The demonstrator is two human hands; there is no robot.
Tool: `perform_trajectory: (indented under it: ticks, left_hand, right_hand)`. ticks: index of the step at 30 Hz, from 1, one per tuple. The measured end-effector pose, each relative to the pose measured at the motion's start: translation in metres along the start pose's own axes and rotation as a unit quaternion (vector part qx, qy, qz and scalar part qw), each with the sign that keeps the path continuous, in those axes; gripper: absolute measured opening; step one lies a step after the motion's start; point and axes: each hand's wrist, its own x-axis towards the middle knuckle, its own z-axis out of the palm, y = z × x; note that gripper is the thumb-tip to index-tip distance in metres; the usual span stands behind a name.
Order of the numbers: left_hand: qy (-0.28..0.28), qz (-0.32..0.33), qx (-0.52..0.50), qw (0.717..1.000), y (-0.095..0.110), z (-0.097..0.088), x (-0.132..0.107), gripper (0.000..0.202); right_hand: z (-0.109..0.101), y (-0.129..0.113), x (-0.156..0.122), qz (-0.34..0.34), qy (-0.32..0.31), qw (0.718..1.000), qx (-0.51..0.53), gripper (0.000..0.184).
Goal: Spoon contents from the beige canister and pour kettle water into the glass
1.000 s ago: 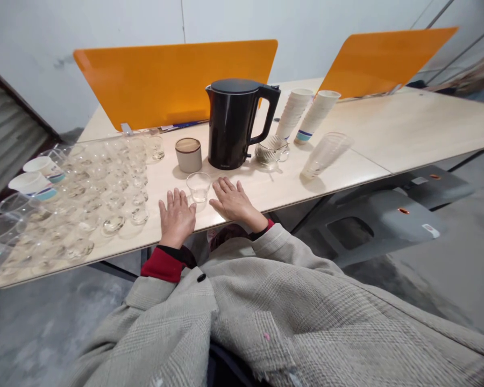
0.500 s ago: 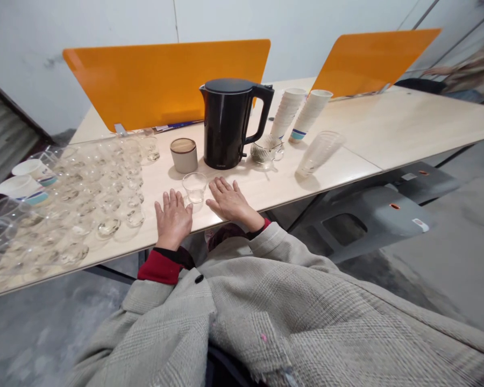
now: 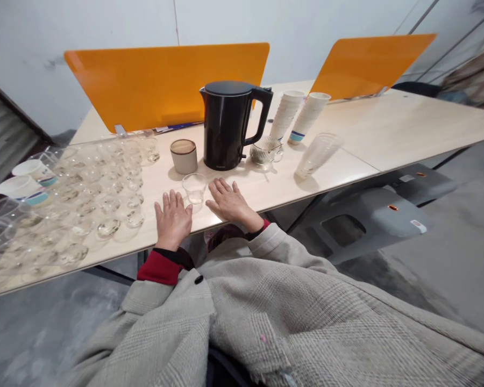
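Observation:
My left hand (image 3: 173, 219) lies flat at the table's front edge, fingers stretched out, holding nothing. Just right of it, my right hand (image 3: 233, 203) also rests palm down with its fingers apart. Between and slightly beyond the two hands stands a small clear cup (image 3: 194, 189), upright. Behind that cup are a grey lidded jar (image 3: 184, 157) and a black electric kettle (image 3: 226, 126), its handle turned to the right. Beside the kettle sits a ribbed glass cup (image 3: 265, 152) with a handle.
Many clear cups (image 3: 108, 227) crowd the table's left end, with two white paper cups (image 3: 23, 189) among them. Paper cup stacks (image 3: 308, 115) and a leaning-looking stack of clear cups (image 3: 317, 156) stand right. Orange dividers (image 3: 165, 86) line the back. Grey chairs (image 3: 371, 220) sit at front right.
Both hands stay flat in the same places. The view has shifted very slightly; the objects on the table have not moved.

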Motion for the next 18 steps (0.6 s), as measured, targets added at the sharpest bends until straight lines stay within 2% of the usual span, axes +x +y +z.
perform_trajectory:
  ticks: [14,18]
  left_hand:
    - [0.007,0.0,-0.015,1.0,0.0,0.0,-0.002,0.07]
    - [0.016,0.006,-0.021,1.0,-0.001,0.002,-0.002,0.07]
  right_hand:
    - [-0.003,-0.003,0.0,0.01,-0.009,1.0,0.006,0.072]
    - [0.007,0.002,0.003,-0.005,0.032,0.998,0.058,0.069]
